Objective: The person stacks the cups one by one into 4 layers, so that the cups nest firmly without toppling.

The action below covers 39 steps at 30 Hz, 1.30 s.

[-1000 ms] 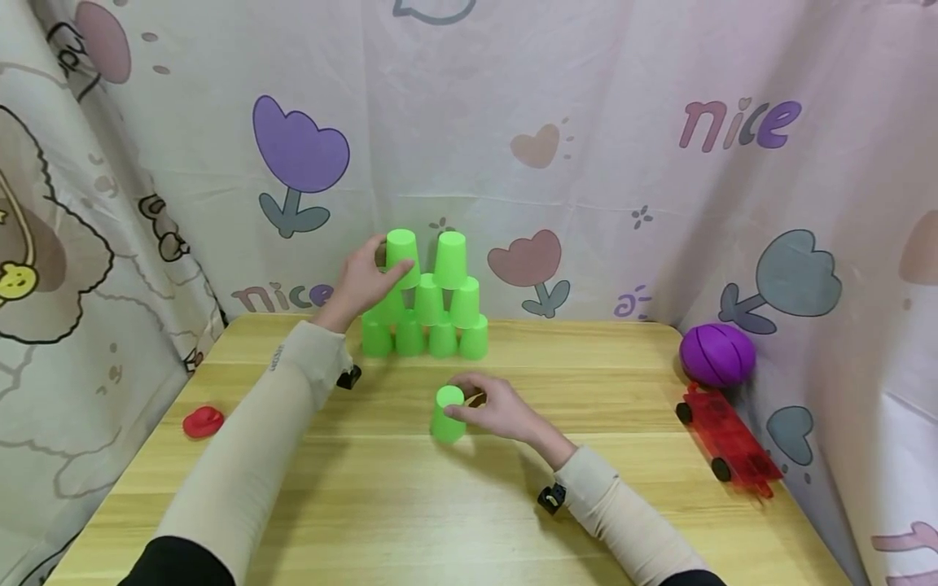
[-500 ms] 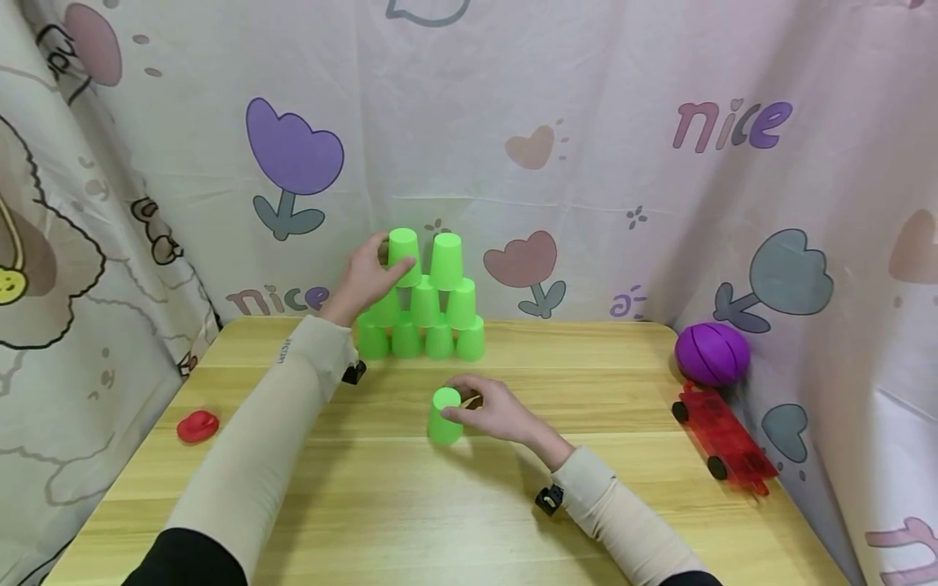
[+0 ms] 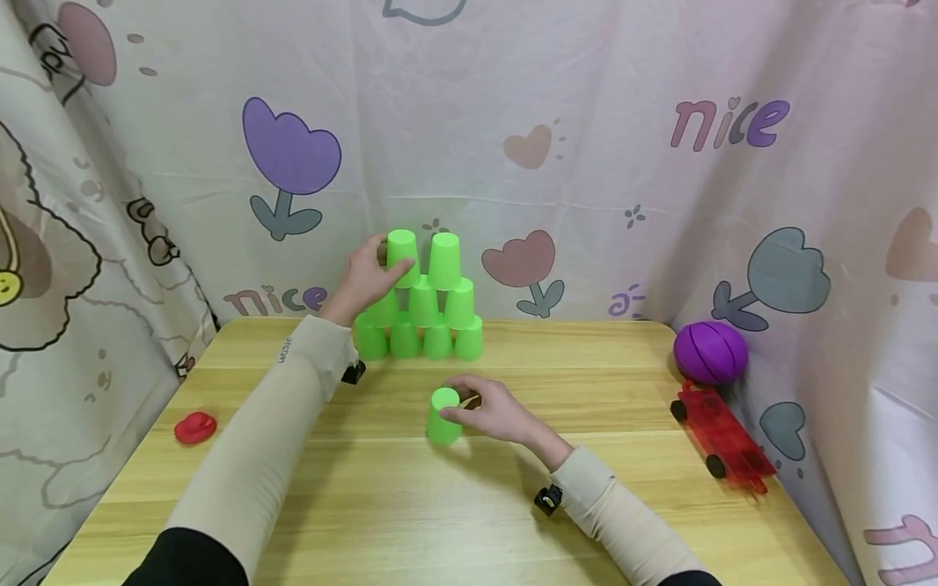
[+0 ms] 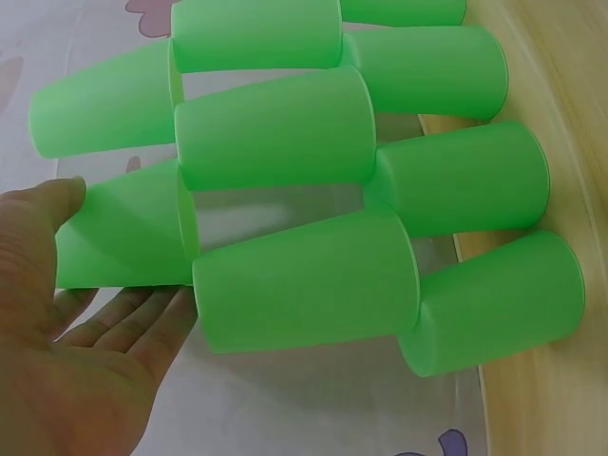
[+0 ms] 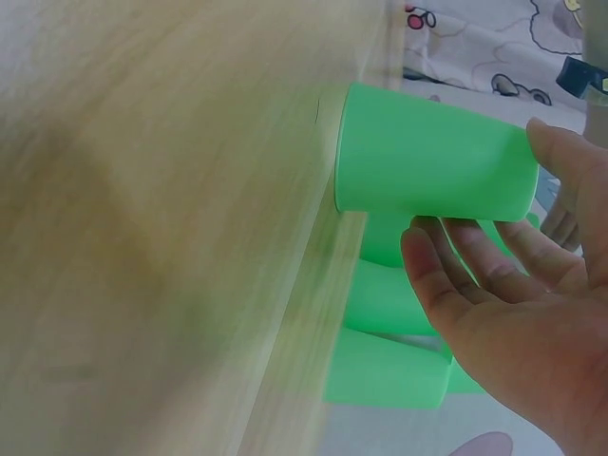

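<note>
Upside-down green cups form a stack at the back of the table: several at the bottom (image 3: pixel 437 338), three in the middle row (image 3: pixel 422 303) and two on top. My left hand (image 3: pixel 364 281) grips the top-left cup (image 3: pixel 401 251), thumb on the near side and fingers on the other; it sits on the row below in the left wrist view. In front of the stack, a single green cup (image 3: pixel 442 427) stands upside down on the table. My right hand (image 3: pixel 494 409) holds it from the right between thumb and fingers. The right top cup (image 3: pixel 444 262) is untouched.
On the wooden table (image 3: pixel 410 513), a small red object (image 3: pixel 195 428) lies near the left edge. A purple ball (image 3: pixel 711 352) and a translucent red toy car (image 3: pixel 721 435) are at the right edge. A printed curtain (image 3: pixel 586 98) hangs right behind the stack.
The head view has shifted slightly. Both hands keep their hold on the same cups, and the stack looks unchanged.
</note>
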{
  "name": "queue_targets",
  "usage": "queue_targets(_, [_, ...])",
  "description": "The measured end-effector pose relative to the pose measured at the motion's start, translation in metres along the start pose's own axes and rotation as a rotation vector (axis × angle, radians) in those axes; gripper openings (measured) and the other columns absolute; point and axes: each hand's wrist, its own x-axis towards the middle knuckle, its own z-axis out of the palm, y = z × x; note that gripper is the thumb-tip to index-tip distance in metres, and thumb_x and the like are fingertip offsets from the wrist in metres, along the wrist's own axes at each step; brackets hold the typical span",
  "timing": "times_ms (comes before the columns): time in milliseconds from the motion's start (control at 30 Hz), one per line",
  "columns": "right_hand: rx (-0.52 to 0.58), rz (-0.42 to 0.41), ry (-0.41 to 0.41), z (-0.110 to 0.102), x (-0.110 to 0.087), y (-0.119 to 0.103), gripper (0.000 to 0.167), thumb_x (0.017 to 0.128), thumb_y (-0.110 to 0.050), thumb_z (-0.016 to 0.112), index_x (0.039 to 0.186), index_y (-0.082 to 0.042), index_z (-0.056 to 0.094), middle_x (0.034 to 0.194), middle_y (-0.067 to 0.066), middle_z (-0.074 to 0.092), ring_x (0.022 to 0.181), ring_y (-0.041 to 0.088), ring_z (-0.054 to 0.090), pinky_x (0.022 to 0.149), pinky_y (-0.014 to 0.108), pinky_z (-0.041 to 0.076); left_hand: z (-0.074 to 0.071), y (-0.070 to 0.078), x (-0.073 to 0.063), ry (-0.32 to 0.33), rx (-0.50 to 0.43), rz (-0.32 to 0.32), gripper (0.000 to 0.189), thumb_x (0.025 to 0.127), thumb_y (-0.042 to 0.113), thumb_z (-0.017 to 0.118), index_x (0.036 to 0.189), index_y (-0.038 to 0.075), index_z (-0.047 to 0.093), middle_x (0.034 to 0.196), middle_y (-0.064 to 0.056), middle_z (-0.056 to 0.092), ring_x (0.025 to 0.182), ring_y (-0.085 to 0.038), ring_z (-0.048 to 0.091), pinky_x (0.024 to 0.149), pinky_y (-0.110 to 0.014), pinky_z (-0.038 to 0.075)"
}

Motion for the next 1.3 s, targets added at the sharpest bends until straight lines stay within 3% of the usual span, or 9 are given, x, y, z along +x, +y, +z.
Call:
queue_targets(267, [-0.009,0.010,-0.009,0.000,0.000,0.001,0.039,0.098,-0.026,0.077,0.131,-0.010,0.068,0.115,0.008,0.075,0.104,0.017,0.070,0.091,0.032,0.062,-0.004,0.002,-0.002,-0.006,0.012,-0.028,0.078,0.103,0.045,0.066,0.163,0.007,0.032,0.152,-0.025,0.054,0.140,-0.041,0.053,0.118,-0.057,0.047])
queue_targets(433, [-0.007,0.003,-0.011,0.000,0.001,0.002,0.038,0.098,-0.027,0.076,0.131,-0.010,0.068,0.116,0.008,0.075,0.106,0.019,0.070,0.092,0.032,0.062,-0.018,-0.005,-0.006,0.032,-0.076,-0.048,0.076,0.104,0.054,0.059,0.163,0.012,0.033,0.153,-0.026,0.054,0.142,-0.043,0.052,0.117,-0.060,0.047])
queue_targets(567, [-0.002,0.005,-0.017,0.000,0.002,0.001,0.038,0.098,-0.028,0.076,0.132,-0.010,0.068,0.116,0.008,0.075,0.107,0.022,0.070,0.092,0.032,0.062,-0.027,-0.026,-0.015,0.072,-0.084,-0.045,0.071,0.107,0.052,0.054,0.161,0.009,0.037,0.153,-0.028,0.054,0.141,-0.046,0.052,0.118,-0.062,0.045])
queue_targets(667, [0.004,0.013,-0.012,-0.001,0.001,0.001,0.039,0.098,-0.027,0.077,0.132,-0.010,0.068,0.116,0.009,0.075,0.108,0.023,0.070,0.092,0.032,0.062,-0.028,-0.045,-0.024,0.063,-0.050,-0.047,0.067,0.109,0.047,0.053,0.159,0.005,0.040,0.153,-0.029,0.053,0.141,-0.047,0.052,0.119,-0.062,0.043])
queue_targets(967, [0.008,0.014,-0.002,0.001,0.000,0.001,0.039,0.097,-0.027,0.078,0.131,-0.010,0.068,0.115,0.008,0.076,0.106,0.020,0.070,0.092,0.036,0.062,-0.012,-0.106,-0.045,0.001,0.006,-0.115,0.055,0.111,0.036,0.052,0.154,0.001,0.047,0.149,-0.031,0.056,0.138,-0.050,0.053,0.118,-0.063,0.044])
queue_targets(1167, [-0.004,0.018,-0.003,0.000,-0.001,0.000,0.040,0.097,-0.027,0.078,0.132,-0.010,0.068,0.114,0.007,0.075,0.104,0.016,0.070,0.090,0.031,0.063,0.000,-0.117,-0.054,-0.077,-0.004,-0.160,0.056,0.112,0.035,0.049,0.158,0.003,0.042,0.152,-0.034,0.051,0.142,-0.052,0.049,0.116,-0.064,0.046])
queue_targets(1300, [-0.002,0.021,-0.003,0.001,-0.001,0.000,0.040,0.098,-0.027,0.077,0.133,-0.010,0.068,0.115,0.007,0.075,0.104,0.015,0.070,0.091,0.031,0.062,0.004,-0.121,-0.056,-0.094,-0.009,-0.154,0.056,0.113,0.034,0.049,0.159,0.003,0.041,0.154,-0.034,0.049,0.142,-0.052,0.048,0.116,-0.064,0.045])
